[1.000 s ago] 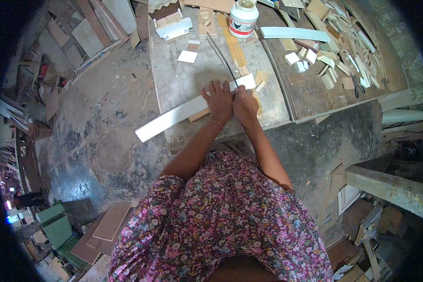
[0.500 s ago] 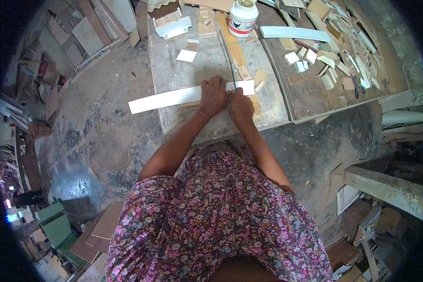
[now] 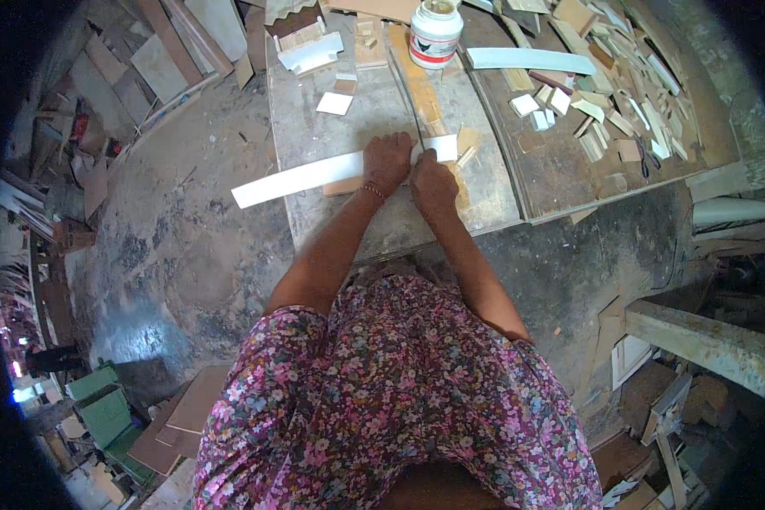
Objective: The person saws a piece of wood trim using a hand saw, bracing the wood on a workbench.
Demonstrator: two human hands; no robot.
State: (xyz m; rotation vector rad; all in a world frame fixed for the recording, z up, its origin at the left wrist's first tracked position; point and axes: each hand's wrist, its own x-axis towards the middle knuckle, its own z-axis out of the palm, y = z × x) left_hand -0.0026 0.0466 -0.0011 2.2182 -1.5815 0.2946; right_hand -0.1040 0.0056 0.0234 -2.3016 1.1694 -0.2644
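My left hand [image 3: 387, 161] holds down a long white strip [image 3: 297, 178] lying across the worktable [image 3: 484, 200], its fingers bent and close together. A light wooden piece [image 3: 340, 187] shows beneath the strip. My right hand [image 3: 433, 187] is closed on the near end of a long, thin, dark blade-like tool [image 3: 415, 110], which crosses the strip just right of my left hand. Small pale wood pieces [image 3: 469, 144] lie beside the strip's right end. A white glue tub [image 3: 433, 38] stands at the back, and small white squares [image 3: 333, 103] lie behind the strip.
An adjoining board [image 3: 552, 187] holds several wood offcuts [image 3: 595, 136], a long pale strip [image 3: 527, 59] and scissors [image 3: 646, 157]. Leaning boards [image 3: 161, 64] line the upper left. A green object [image 3: 110, 416] and brown panels [image 3: 195, 399] lie lower left; a beam [image 3: 705, 340] is at right.
The white strip's left end has swung away from my body since the earliest frame, leaving it more level. Both hands have shifted slightly forward, and the dark tool now stands more upright in the picture.
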